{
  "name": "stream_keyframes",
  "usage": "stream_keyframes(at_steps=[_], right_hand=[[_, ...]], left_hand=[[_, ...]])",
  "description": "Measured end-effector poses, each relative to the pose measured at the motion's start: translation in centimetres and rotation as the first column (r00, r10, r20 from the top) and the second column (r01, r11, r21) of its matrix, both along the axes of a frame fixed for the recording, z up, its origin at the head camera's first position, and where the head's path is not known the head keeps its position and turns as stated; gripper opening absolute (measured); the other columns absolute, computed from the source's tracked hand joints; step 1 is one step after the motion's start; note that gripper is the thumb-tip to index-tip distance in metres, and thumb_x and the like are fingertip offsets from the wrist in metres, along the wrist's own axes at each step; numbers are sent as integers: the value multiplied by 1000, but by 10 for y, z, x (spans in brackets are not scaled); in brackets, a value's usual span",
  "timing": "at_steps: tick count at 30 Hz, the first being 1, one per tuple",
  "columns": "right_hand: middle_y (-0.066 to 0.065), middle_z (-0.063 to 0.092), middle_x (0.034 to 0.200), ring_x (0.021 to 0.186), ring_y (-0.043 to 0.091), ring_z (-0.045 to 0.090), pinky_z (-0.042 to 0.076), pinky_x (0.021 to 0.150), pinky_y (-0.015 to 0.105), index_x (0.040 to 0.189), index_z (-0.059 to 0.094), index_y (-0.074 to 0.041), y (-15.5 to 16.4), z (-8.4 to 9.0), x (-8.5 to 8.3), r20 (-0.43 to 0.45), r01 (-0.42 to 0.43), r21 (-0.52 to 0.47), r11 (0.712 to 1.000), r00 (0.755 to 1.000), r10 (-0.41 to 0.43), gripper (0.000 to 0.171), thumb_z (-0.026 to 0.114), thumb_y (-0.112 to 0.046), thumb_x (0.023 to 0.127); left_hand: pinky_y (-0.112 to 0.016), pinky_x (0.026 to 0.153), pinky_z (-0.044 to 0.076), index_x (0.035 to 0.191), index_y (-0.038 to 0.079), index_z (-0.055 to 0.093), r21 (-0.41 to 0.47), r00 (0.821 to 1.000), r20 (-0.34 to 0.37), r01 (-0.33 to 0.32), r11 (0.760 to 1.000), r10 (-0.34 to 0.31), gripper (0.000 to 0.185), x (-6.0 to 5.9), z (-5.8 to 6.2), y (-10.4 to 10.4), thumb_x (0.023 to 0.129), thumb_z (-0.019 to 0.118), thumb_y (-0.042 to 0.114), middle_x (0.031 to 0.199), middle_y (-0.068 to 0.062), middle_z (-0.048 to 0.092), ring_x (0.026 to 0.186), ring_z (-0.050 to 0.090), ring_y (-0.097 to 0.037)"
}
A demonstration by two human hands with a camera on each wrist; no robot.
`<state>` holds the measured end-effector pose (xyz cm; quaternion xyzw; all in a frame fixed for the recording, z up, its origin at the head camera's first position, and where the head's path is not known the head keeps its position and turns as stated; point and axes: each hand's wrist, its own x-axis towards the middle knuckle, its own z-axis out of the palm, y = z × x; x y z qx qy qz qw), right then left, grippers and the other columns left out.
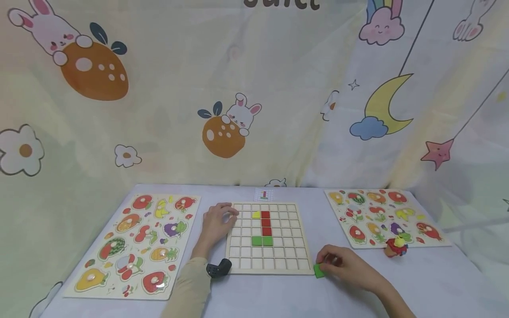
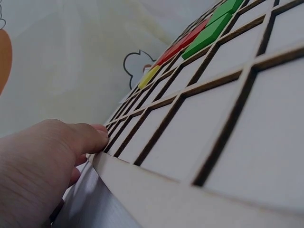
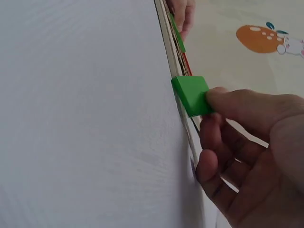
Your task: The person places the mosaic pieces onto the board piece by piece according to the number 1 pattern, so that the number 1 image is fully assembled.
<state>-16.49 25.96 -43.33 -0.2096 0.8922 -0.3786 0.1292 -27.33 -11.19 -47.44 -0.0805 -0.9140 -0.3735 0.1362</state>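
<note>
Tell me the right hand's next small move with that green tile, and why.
Probably lift the green tile toward the grid board: the right hand pinches it at table level just off the board's corner, while the left hand steadies the board's far edge.

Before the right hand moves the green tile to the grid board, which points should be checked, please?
1. Right hand pinches the green tile: ok, the thumb lies on it in the right wrist view.
2. Left hand rests on the left edge of the grid board: ok.
3. Free cells beside the two green tiles on the board: ok.
4. Red tiles and yellow tile sit flat in their cells: ok.
5. Pattern card readable behind the board: cannot tell, too small.
</note>
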Motion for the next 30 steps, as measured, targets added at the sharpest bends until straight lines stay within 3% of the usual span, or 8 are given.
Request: stream_keyframes(at_steps=[13,20,30], right_hand=[[7,64,92,77,16,59,46,66,27,107,59,-7,3,-1,-12,177,125,-206,971,980,-88,28,60,-30,91],[8,64,99,80,13,60,48,71,26,108,60,-8,-4,-1,-18,160,122,-226,967,983,-86,27,60,-30,91],[11,63,99,78,15,58,47,66,27,107,60,-7,-21,2,-27,112,105,-229,968,990,-81,26,61,-27,91]], left_hand=[[-53,99,31,92,24,70,1,1000,-11,2,1000,-2,8,1,0,0,84,67,22,129,-5,60,119,50,-33],[-53,100,30,92,24,70,7,1000,-16,5,1000,-5,9,2,0,0,84,68,21,129,-5,60,119,50,-33],[-55,101,30,91,25,70,6,1000,-22,4,1000,-4,8,1,-1,0,84,67,22,129,-5,60,120,50,-33]])
